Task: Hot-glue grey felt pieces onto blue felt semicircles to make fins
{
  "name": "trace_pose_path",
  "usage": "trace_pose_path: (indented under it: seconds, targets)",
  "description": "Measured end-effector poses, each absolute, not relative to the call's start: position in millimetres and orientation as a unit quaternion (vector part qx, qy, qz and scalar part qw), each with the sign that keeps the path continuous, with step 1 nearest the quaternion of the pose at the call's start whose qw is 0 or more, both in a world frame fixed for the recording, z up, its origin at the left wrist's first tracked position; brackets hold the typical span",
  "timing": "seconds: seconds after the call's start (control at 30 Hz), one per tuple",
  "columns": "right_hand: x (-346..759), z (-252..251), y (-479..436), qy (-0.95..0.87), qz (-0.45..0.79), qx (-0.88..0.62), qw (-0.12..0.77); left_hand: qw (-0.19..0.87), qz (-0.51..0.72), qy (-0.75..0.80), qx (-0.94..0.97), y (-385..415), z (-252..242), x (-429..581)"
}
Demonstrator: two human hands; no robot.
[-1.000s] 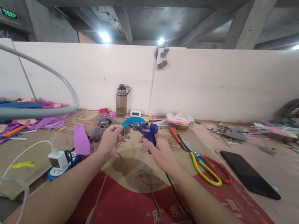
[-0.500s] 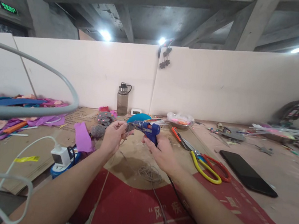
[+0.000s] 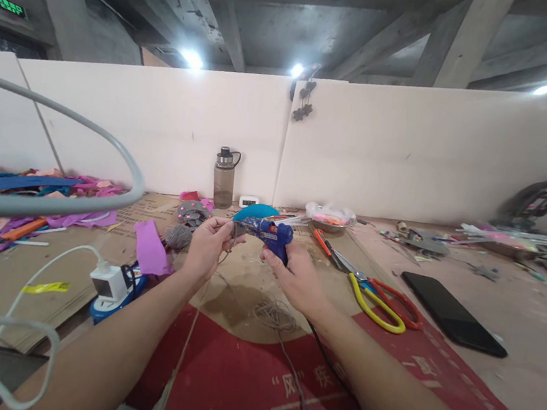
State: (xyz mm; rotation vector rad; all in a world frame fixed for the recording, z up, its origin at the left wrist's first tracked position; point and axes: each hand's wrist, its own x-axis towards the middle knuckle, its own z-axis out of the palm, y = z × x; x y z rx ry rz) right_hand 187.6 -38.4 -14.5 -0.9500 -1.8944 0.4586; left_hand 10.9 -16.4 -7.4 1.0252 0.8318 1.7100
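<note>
My right hand [image 3: 293,268] grips the handle of a blue hot glue gun [image 3: 277,234], its nozzle pointing left. My left hand [image 3: 211,244] pinches a small grey piece [image 3: 238,230] right at the nozzle; the fingers hide part of it, so its exact kind is unclear. Thin grey yarn hangs below the left fingers, and a loose coil of yarn [image 3: 275,314] lies on the cardboard between my forearms. Behind the glue gun is a bright blue rounded thing [image 3: 256,213]. A ball of grey yarn [image 3: 178,237] rests just left of my left hand.
Scissors [image 3: 381,306] with red and yellow handles, an orange cutter [image 3: 324,241] and a black phone [image 3: 451,314] lie to the right. A water bottle [image 3: 224,178] stands by the white partition. Left are a white plug [image 3: 109,282], purple felt [image 3: 151,249] and a grey looping hose [image 3: 122,161].
The view has shifted slightly. Both hands stay almost in place, with the glue gun's nozzle still at the grey piece.
</note>
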Motion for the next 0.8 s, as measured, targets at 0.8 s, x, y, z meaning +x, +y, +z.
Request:
trace_pose_path:
  seconds: [0.8]
  targets:
    - [188.0, -16.6, -36.7, -0.778, 0.158, -0.378, 0.476, 0.438, 0.698, 0.357, 0.439, -12.9, -11.9, 9.4]
